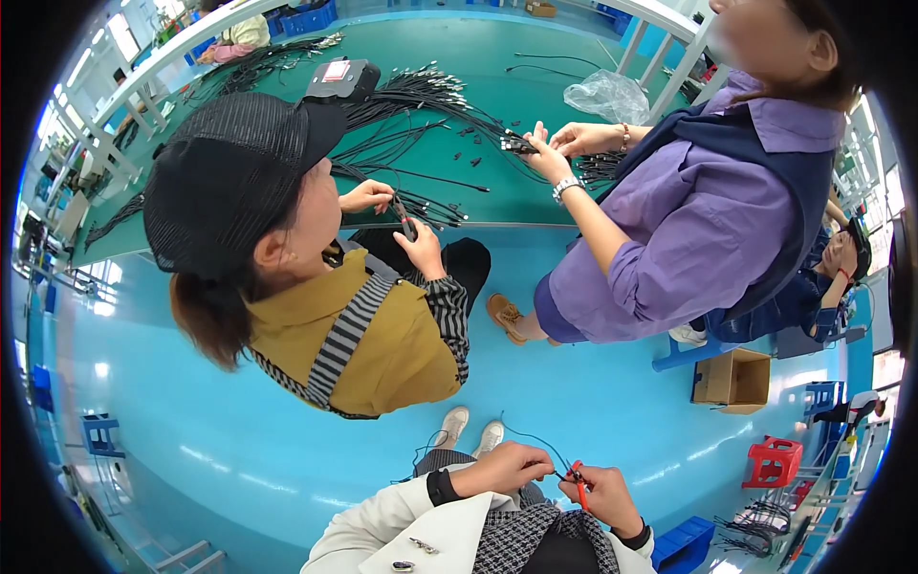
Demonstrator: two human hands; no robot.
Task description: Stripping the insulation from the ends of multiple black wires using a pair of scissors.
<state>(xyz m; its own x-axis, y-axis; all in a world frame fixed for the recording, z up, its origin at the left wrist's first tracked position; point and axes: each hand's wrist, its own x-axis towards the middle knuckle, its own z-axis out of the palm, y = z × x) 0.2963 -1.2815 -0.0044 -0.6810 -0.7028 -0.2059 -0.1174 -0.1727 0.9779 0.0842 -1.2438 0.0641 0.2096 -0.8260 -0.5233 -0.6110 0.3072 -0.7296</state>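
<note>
Red-handled cutters fill the right hand; beside them I see the left hand apparently pinching a thin dark cable near its end. Held midair, it could slip from a loose pinch, or the blades nip 1 fingertip.

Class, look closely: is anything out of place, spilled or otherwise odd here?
Small black pieces lie scattered across the green table, untidy beside the bunched cables; a crumpled plastic bag lies there too.
</note>
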